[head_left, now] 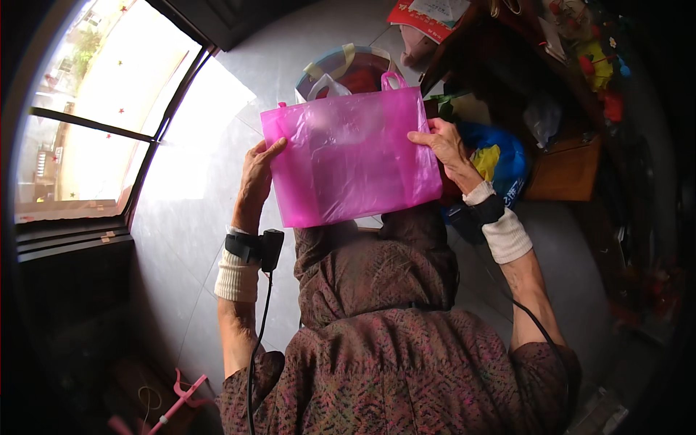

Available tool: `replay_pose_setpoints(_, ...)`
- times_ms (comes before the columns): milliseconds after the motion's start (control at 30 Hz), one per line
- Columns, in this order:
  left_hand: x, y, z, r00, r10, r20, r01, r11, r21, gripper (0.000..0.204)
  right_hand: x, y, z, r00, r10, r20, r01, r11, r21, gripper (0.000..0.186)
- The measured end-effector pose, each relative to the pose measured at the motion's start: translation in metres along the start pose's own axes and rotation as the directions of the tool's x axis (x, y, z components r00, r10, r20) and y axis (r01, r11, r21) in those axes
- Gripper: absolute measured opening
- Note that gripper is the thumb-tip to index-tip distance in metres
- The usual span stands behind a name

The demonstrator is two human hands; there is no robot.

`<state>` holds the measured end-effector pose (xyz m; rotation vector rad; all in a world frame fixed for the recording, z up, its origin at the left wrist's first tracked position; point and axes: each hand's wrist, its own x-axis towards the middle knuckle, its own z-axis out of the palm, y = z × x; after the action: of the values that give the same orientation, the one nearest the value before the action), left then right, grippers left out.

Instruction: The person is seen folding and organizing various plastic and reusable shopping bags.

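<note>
Pink, semi-transparent plastic makes up the flat bag (348, 163) you hold stretched between your two hands, above your patterned lap (377, 272). Your left hand (257, 165) pinches its left edge, thumb on the near face; the other fingers curl behind the plastic, mostly out of sight. Your right hand (444, 148) grips the upper right side the same way, thumb lying flat on the front, the fingers behind it only partly visible. Both grips are closed on the film, with no wide gap showing. One loop handle (394, 80) rises beyond your right fingers, toward the middle; whatever stands up at the corner above your left fingers is too small to read clearly. Beyond both sets of fingers, a round tub (330, 59) shows only its upper part, the rest covered by the bag, and the white plastic (330, 87) at its near side is half hidden too. Just right of your right fingers, a blue bag (513, 163) with something yellow (486, 161) is partly blocked by your wrist. Far below your left fingers, a pink frame (181, 399) runs off the lower edge.
</note>
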<state>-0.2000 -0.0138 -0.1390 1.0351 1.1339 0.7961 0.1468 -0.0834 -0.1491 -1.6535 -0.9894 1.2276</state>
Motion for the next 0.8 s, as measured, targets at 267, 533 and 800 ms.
replay_pose_setpoints(267, 0.029, 0.048, 0.022, 0.893, 0.402, 0.204, -0.336, 0.895, -0.295, 0.033, -0.076, -0.120, -0.034, 0.748, -0.663, -0.019, 0.663, 0.749, -0.008, 0.009)
replay_pose_setpoints(533, 0.046, 0.003, -0.025, 0.828, 0.482, 0.287, -0.541, 0.820, 0.185, 0.052, -0.135, -0.079, 0.055, 0.042, -0.742, 0.669, 0.891, -0.275, -0.361, 0.012)
replay_pose_setpoints(800, 0.002, -0.040, -0.101, 0.916, 0.383, -0.120, -0.281, 0.824, 0.492, 0.034, -0.130, -0.016, 0.092, 0.190, -0.436, 0.879, 0.949, -0.148, -0.279, 0.010)
